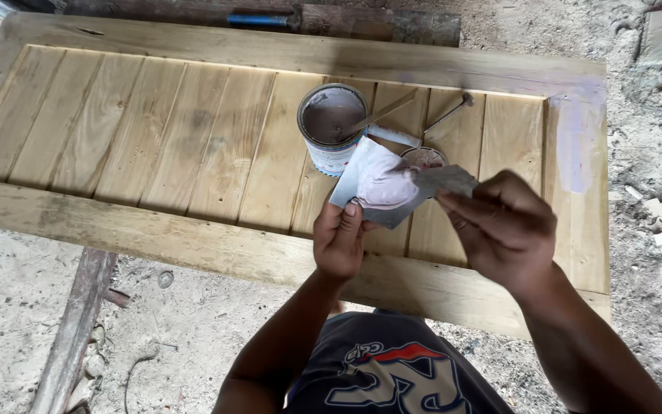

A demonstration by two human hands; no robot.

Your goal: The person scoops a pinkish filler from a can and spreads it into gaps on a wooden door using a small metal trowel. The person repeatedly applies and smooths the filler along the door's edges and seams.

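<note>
My left hand (339, 239) grips a flat metal plate (369, 184) smeared with a lump of pale pinkish putty. My right hand (501, 226) pinches a thin grey metal scraper blade (446, 181) whose edge rests against the putty on the plate. Both hands hover over a wooden door panel (193, 138) made of vertical slats inside a frame. Just behind the plate stands an open tin of putty (332, 126) with a flat stick (383, 113) leaning in it. The tin's lid (424, 157) lies beside it.
A metal rod or nail (447, 115) lies on the slats right of the tin. A pale putty smear (576, 146) marks the panel's right frame. Sandy ground with rubble surrounds the panel, and a wooden beam (74, 330) lies at lower left.
</note>
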